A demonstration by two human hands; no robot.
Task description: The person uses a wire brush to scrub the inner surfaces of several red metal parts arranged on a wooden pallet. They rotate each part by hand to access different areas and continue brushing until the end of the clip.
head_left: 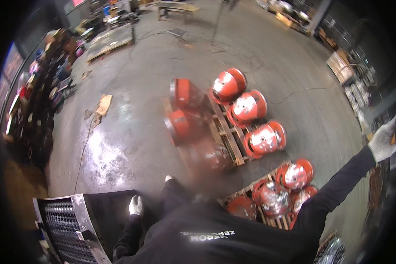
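Note:
My left hand (136, 205), in a white glove, rests at the edge of a dark panel (114, 211) beside a metal frame with mesh (59, 218). Its fingers point away from me and look stretched out, with nothing visible in them. Far out to the right, my right hand (384, 141) is raised at the end of a stretched arm, also gloved in white. Its fingers curl by a small orange-brown thing (392, 140), whose kind is lost at the dark rim. Below that arm sit red domed metal parts (272, 199) with worn, shiny patches.
Ahead, more red domed parts (247, 106) stand in two rows on a wooden pallet (229, 134); a blur covers the nearer left ones. Cables (81, 163) and torn cardboard (102, 108) lie on the concrete floor. Piled goods (39, 110) line the left wall; a low table (176, 8) stands far off.

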